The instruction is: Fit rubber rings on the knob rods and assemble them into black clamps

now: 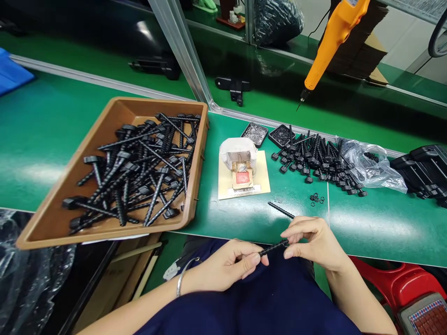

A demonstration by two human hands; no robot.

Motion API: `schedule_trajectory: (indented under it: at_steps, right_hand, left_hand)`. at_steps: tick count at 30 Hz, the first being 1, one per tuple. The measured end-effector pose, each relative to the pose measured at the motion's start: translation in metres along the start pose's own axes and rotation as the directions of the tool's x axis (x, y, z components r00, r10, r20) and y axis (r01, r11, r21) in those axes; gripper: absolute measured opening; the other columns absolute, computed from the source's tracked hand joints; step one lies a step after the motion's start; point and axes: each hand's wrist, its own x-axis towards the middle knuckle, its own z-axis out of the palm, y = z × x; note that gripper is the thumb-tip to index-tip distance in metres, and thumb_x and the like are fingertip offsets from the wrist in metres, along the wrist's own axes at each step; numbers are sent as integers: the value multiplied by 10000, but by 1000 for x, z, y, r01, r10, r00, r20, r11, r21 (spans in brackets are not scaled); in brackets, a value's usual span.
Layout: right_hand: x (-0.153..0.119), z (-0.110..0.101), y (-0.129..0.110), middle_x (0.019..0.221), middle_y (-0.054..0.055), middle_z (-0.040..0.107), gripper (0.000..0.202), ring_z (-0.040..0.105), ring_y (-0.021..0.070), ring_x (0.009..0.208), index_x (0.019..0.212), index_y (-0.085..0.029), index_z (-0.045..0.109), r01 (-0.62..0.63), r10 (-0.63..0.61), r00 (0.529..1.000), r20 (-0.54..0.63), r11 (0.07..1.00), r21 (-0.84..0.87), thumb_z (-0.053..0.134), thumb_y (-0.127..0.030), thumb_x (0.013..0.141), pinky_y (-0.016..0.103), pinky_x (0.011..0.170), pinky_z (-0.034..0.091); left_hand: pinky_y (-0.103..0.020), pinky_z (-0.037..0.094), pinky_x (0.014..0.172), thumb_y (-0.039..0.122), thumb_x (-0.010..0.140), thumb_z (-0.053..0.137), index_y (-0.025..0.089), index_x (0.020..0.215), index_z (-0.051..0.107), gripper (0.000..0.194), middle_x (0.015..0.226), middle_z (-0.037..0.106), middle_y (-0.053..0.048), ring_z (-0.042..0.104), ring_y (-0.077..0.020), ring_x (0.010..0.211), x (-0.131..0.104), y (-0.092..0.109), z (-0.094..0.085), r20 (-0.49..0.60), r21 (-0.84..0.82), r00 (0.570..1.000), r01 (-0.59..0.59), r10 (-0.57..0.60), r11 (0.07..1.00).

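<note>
My left hand [232, 265] is closed around one end of a black threaded rod [270, 249], low in front of my body. The fingertips of my right hand [309, 239] pinch the rod's other end, where a small dark part shows, too small to make out. Another thin black rod [280, 209] lies on the green table just beyond my right fingers. Several small black rings [316, 200] rest on the table past my right hand. Farther back stands a white fixture [240, 153] on a yellowish base.
A brown tray [198, 186] of black threaded knobs is at the left. Black knob bolts [324, 158], two small dishes of parts and a plastic bag [380, 170] line the back right. An orange screwdriver [326, 51] hangs above; a red chair [401, 284] is lower right.
</note>
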Motion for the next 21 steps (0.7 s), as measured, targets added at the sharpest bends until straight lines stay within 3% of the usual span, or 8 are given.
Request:
schedule_trajectory:
  at_steps: [3,7,9,12,15,18,21]
  right_hand:
    - [1,8,3,698,21,669,214,593,102,538,814,-217,807,-60,57,998,40,996,66,866,-360,667,196,486,487]
    - [3,25,12,677,22,668,281,587,107,526,781,-203,807,-126,116,985,130,989,72,894,-399,601,197,469,474]
    - [4,26,12,695,20,672,285,599,110,556,800,-202,807,-125,117,984,138,991,48,896,-387,602,199,502,493]
    - [7,25,9,751,26,683,250,623,123,612,850,-213,804,-59,58,995,77,998,17,867,-362,660,214,551,526]
    - [10,37,10,772,34,699,193,645,143,660,816,-225,804,-27,28,992,127,1000,-10,846,-367,692,240,603,551]
    - [12,49,14,787,36,707,185,672,156,665,775,-225,800,-59,60,985,159,998,-12,841,-385,692,255,607,564]
    - [14,42,10,773,24,714,148,677,154,651,780,-242,797,-19,24,997,69,998,-67,844,-358,700,259,613,568]
  left_hand:
    - [-224,212,433,705,853,496,127,849,677,606,514,400,69,302,-74,421,1,0,0,7,-31,1000,10,-10,999]
    - [-228,197,432,659,838,572,142,581,566,577,468,415,52,319,-68,417,1,0,-2,27,-79,1000,16,-14,997]
    - [-224,203,428,609,856,577,154,633,547,508,475,447,48,320,-69,411,1,0,-2,24,-139,999,27,-24,990]
    - [-213,233,419,462,895,511,190,860,487,275,547,522,48,287,-76,403,1,-1,1,-4,-272,999,44,-47,961]
    - [-214,279,432,315,824,513,223,862,413,142,629,489,65,308,-84,435,4,-4,2,-78,-364,996,16,-48,931]
    - [-225,330,473,382,843,504,220,839,432,177,682,433,64,379,-101,506,7,-5,2,-188,-401,982,-54,-25,915]
    - [-256,413,597,539,850,584,199,914,517,352,771,522,24,497,-133,651,6,-2,0,-258,-414,966,-121,12,902]
